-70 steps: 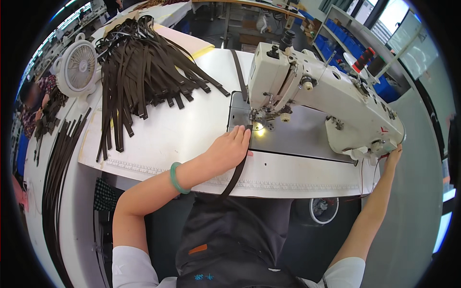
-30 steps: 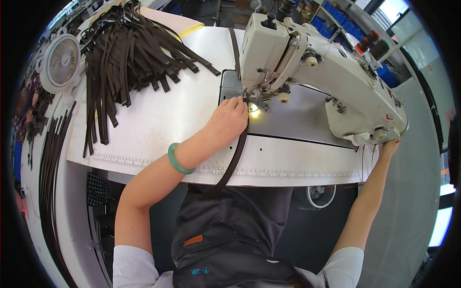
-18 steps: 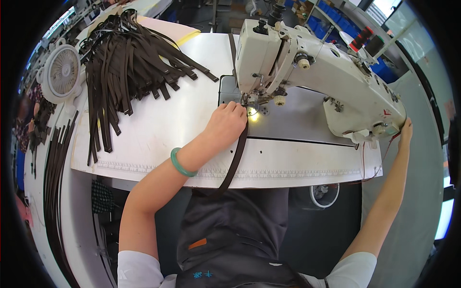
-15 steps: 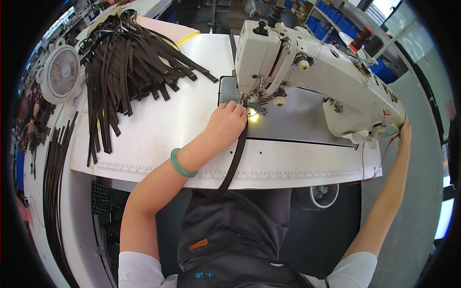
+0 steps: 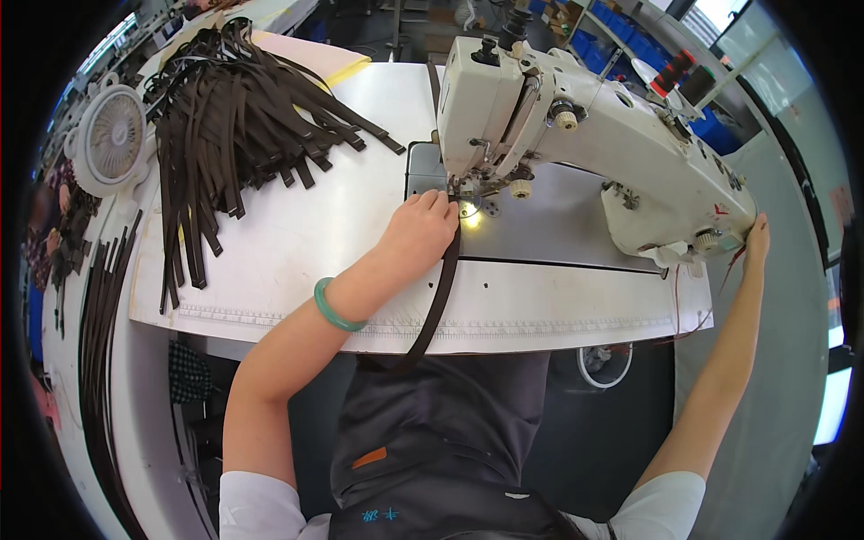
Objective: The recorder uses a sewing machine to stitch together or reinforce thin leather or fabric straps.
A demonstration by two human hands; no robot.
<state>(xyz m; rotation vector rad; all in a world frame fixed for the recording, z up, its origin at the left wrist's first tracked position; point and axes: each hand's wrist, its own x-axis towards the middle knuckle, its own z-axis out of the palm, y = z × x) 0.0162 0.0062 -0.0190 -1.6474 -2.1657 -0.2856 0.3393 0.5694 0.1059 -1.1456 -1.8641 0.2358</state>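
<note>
A white sewing machine (image 5: 621, 135) stands on the table, its lamp lighting the needle plate. My left hand (image 5: 421, 227), below a green bangle, pinches a dark brown strap (image 5: 438, 301) right beside the presser foot. From my fingers the strap hangs down over the table's front edge toward my apron; its other part runs up behind the machine head. My right hand (image 5: 758, 236) reaches to the machine's far right end, around the handwheel side. Its fingers are mostly hidden behind the machine body, so their grip does not show.
Many dark straps lie in a heap (image 5: 238, 126) at the table's back left. A small white fan (image 5: 112, 139) stands left of them. More long straps (image 5: 97, 351) hang along the left side table. Red and black thread spools (image 5: 673, 72) sit behind the machine; a white bin (image 5: 605, 367) is below.
The whole view has shifted very slightly. Both hands keep their places at the strap and at the machine's right end.
</note>
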